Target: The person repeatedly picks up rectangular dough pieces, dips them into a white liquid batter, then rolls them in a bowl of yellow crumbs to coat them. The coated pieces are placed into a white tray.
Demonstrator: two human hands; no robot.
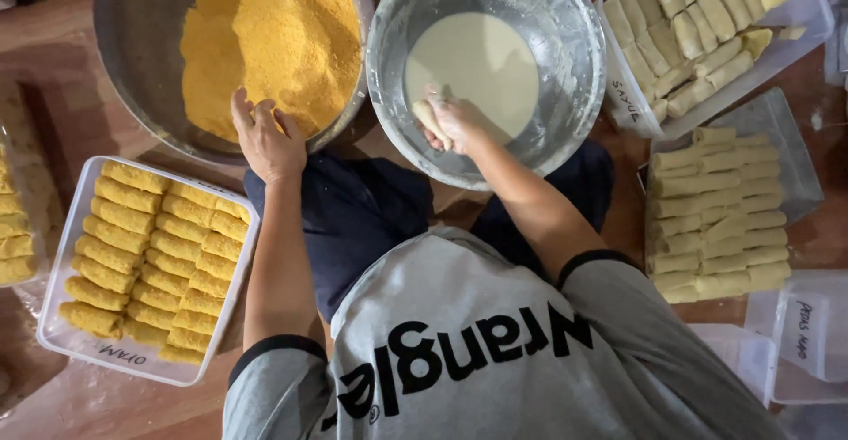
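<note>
The breadcrumb bowl [132,42] and batter bowl [565,60] both run off the top edge, so their far rims can't be seen. The right hand [452,120] covers most of the roll [430,117] in its grip. The left-edge tray [13,228] is mostly cut off too.

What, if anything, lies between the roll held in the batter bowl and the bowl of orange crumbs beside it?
Nothing visible blocks the way. The right hand holds a pale roll over the batter bowl; the crumb bowl sits directly beside it, only the two bowls' rims between them. The left hand rests at the crumb bowl's near rim, to one side.
</note>
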